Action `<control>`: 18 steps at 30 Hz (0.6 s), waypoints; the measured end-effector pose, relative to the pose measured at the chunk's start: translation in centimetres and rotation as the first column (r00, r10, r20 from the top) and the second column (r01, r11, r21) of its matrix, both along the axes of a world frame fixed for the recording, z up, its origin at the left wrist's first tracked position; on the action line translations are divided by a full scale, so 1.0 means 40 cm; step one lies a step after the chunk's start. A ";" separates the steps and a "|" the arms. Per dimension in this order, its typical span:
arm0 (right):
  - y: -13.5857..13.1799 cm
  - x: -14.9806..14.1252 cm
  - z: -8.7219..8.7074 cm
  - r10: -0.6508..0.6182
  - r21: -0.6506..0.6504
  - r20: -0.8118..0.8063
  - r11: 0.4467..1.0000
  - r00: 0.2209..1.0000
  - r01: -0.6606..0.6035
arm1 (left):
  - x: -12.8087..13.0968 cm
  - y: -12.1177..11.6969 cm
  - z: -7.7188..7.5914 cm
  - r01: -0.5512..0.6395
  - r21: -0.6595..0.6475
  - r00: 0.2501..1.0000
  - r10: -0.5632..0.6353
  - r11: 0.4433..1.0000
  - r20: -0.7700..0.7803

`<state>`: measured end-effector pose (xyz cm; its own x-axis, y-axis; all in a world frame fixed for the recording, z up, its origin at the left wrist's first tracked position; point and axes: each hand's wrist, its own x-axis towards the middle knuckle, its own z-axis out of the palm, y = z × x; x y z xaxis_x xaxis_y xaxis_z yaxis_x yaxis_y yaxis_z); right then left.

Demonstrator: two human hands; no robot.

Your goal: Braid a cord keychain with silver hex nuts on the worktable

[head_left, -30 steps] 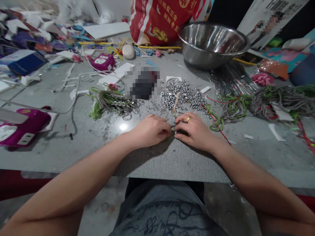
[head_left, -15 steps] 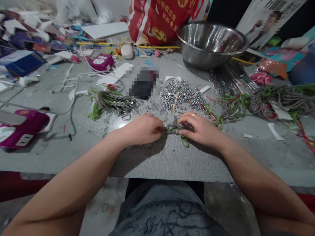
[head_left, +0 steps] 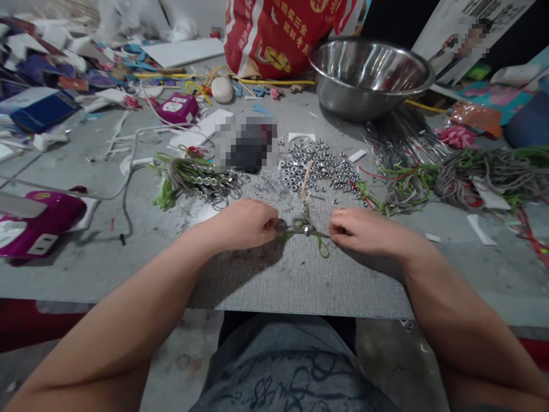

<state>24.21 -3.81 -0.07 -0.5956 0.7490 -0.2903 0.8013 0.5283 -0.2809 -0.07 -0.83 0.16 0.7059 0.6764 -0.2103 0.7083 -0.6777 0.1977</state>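
My left hand (head_left: 249,224) and my right hand (head_left: 369,231) rest on the grey table (head_left: 278,274), fingers pinched. Between them stretches a thin green and grey cord (head_left: 315,234) with a small metal nut (head_left: 307,230) threaded on it. Each hand pinches one end of the cord. A green loop of the cord hangs down toward me. Just beyond the hands lies a pile of shiny metal nuts (head_left: 319,166) with a small wooden stick (head_left: 306,174) lying in it.
A bundle of finished cords with nuts (head_left: 193,177) lies at the left. Tangled loose cords (head_left: 472,174) lie at the right. At the back stand a steel bowl (head_left: 371,71) and a red bag (head_left: 283,31). Purple devices (head_left: 38,220) and paper scraps clutter the left.
My hands have drawn apart, the right one moving right, and the cord with the nut now shows stretched between them. The camera view has barely shifted.
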 end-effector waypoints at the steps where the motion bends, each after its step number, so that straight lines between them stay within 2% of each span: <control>1: 0.000 0.001 0.002 -0.001 -0.001 0.007 1.000 1.000 0.001 | -0.002 0.000 0.002 0.001 0.010 1.000 -0.001 1.000 -0.016; 9: -0.001 0.002 0.010 -0.013 -0.027 0.039 1.000 0.999 0.014 | -0.014 0.009 -0.002 0.013 0.141 0.997 -0.003 0.990 -0.075; 12: 0.002 0.001 0.011 -0.027 0.003 0.018 1.000 0.999 0.027 | -0.008 0.002 -0.002 -0.036 0.144 0.995 0.023 0.989 0.093; 14: 0.003 0.001 0.011 -0.010 0.035 -0.047 0.999 0.999 0.011 | 0.001 -0.009 -0.004 -0.097 0.081 0.964 0.073 0.992 0.257; 16: 0.004 0.003 0.009 0.048 0.050 -0.136 0.998 0.990 -0.041 | 0.015 -0.023 -0.012 -0.082 0.019 0.917 0.068 0.996 0.392; 18: 0.002 0.005 0.005 0.111 0.036 -0.195 0.994 0.975 -0.106 | 0.029 -0.035 -0.027 -0.034 -0.010 0.888 0.035 0.999 0.459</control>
<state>24.41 -3.73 0.14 -0.7170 0.6827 -0.1413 0.6695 0.6179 -0.4123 1.11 -2.24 -0.94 0.7005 0.7017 0.1302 0.5608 -0.6541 0.5076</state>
